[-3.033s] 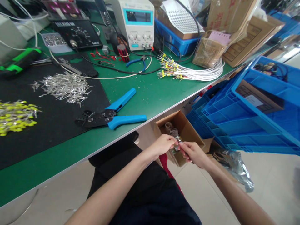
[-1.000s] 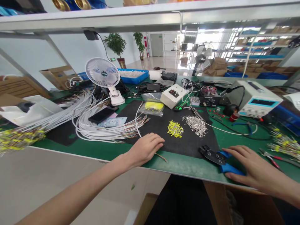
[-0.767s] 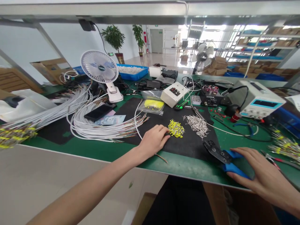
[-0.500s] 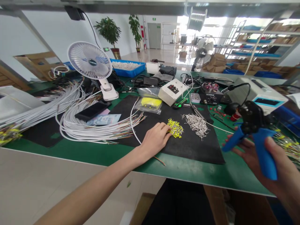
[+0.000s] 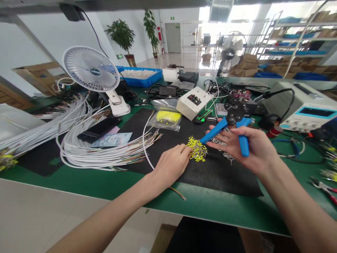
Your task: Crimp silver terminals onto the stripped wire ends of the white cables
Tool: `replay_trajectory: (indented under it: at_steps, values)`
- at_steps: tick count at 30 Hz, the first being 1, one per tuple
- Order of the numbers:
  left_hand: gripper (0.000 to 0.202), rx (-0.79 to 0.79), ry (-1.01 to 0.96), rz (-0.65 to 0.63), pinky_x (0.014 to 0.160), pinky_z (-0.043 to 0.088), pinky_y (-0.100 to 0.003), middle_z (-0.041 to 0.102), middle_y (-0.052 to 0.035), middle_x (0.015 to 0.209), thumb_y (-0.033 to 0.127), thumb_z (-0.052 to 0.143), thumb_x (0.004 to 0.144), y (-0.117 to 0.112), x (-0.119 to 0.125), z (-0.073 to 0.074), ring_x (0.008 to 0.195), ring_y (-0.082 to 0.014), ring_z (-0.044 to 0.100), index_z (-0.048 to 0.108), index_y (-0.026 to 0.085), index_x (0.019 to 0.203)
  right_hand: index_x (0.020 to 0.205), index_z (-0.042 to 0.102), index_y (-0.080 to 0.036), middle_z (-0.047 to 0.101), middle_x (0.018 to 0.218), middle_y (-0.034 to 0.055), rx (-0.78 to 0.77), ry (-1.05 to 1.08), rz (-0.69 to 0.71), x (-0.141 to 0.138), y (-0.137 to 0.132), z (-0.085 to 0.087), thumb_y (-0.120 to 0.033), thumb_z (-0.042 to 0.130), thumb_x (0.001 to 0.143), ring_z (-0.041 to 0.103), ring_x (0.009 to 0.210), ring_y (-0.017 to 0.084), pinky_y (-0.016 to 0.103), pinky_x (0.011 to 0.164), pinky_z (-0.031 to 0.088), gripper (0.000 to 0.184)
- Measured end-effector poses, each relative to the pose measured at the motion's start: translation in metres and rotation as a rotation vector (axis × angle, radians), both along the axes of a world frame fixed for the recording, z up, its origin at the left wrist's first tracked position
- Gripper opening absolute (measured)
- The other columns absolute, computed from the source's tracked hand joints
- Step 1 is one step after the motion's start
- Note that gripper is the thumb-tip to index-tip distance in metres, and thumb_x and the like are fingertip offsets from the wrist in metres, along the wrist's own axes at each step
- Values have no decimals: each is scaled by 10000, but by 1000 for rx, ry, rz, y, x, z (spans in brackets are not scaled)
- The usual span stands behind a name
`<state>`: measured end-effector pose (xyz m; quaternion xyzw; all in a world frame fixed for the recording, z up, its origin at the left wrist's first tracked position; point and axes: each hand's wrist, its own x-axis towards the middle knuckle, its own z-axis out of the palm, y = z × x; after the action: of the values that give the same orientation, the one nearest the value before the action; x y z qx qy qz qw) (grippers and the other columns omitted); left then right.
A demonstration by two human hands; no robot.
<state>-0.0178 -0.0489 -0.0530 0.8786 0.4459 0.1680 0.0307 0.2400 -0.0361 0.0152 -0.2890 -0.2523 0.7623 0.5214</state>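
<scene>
My right hand [image 5: 249,149] holds blue-handled crimping pliers [image 5: 233,121] above the black mat [image 5: 205,168], handles spread, black jaws pointing away. My left hand [image 5: 172,163] rests on the mat with its fingertips pinched at the edge of a heap of small yellow terminals [image 5: 197,151]; what they hold is too small to make out. A pile of silver metal terminals [image 5: 223,147] lies partly hidden under the right hand. A thin brown wire [image 5: 177,193] lies on the green bench below the left wrist.
Bundles of white wires [image 5: 86,147] coil at the left beside a white desk fan [image 5: 92,75]. A bag of yellow parts [image 5: 165,117], a white switch box [image 5: 192,102], a soldering station [image 5: 250,105] and a power supply [image 5: 305,112] stand behind. Red-handled pliers [image 5: 325,186] lie at the right edge.
My right hand lifted the crimping pliers off the bench and brought them left, over the silver terminals. My left hand slid from the mat's edge to the yellow terminals.
</scene>
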Motion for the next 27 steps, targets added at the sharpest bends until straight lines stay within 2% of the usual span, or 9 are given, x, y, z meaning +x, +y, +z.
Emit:
replay_trajectory:
  at_steps: [3,5,8,10,12,15,20,25,27]
  values:
    - [283,-67,-116,2,808,510,-331,634,-82,1136,207,446,1034,-1,-6,11,970,-204,640,559,190,1293,914,696,-192,724,1193,98,-41,7,-28,-3,3,-10,-119,583,839,543,1332,315,621,1018,527,154]
    - [290,-139,-255,9,787,507,-313,631,-75,1144,228,445,1040,1,-7,22,923,-180,642,577,209,1298,923,698,-178,721,1181,98,-76,-32,-47,-2,3,-15,-162,605,863,598,1244,313,577,943,578,112]
    - [220,-297,-490,16,744,507,-288,661,-50,1060,304,506,1029,10,1,38,850,-158,639,651,222,1173,936,694,-169,723,1112,90,-47,-122,-45,-1,0,-18,-252,650,903,684,885,226,402,681,620,99]
    - [214,-409,-661,-3,721,518,-280,684,-39,966,346,566,1004,19,13,44,809,-157,645,665,215,1140,942,679,-177,715,1031,63,39,-154,-60,-2,-2,-17,-310,675,923,565,591,105,255,486,494,135]
    - [213,-476,-803,-46,722,527,-280,695,-35,921,352,614,980,27,26,46,800,-159,654,682,214,1128,918,660,-180,687,954,23,112,-168,-97,-6,-5,-16,-330,702,921,365,451,19,182,401,310,156]
    - [151,-390,-909,-140,774,523,-291,686,-48,985,300,677,944,34,45,43,875,-169,650,738,232,1064,897,653,-181,643,902,-15,125,-185,-121,-13,-10,-16,-282,761,876,222,417,-22,172,385,151,149]
    - [208,-198,-950,-153,682,471,-242,604,-28,939,198,730,902,33,56,31,829,-130,592,784,297,1077,904,699,-182,547,739,-56,92,-160,-15,-20,-16,-20,-224,760,871,178,414,-18,190,391,112,81]
    - [268,-192,-954,-169,627,469,-218,596,-17,903,165,754,879,29,54,25,772,-107,586,786,302,1107,951,709,-200,645,972,-13,66,-132,-28,-22,-17,-23,-205,770,862,212,408,-44,187,380,118,108]
    - [253,-180,-948,-175,624,474,-211,597,-13,894,165,752,882,29,54,25,765,-100,592,790,298,1094,982,702,-214,655,994,-12,68,-145,-24,-23,-16,-23,-204,766,867,214,409,-45,181,383,113,132]
